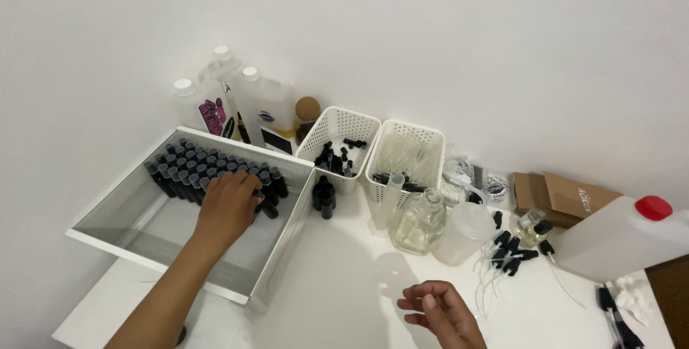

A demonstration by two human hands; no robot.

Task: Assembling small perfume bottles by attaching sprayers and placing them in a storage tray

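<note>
Currently, left hand: laid, fingers curled, on small dark bottles; a grip cannot be told.
Bottles: rowed at 11 o'clock inside a shallow white tray.
Right hand: loosely open, empty, at 5 o'clock.
Baskets: white, perforated plastic.

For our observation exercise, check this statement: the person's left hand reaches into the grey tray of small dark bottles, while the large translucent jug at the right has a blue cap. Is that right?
Not quite. In the head view, the large translucent jug has a red cap, not blue. The left hand does reach into the grey tray of small dark bottles.
</note>
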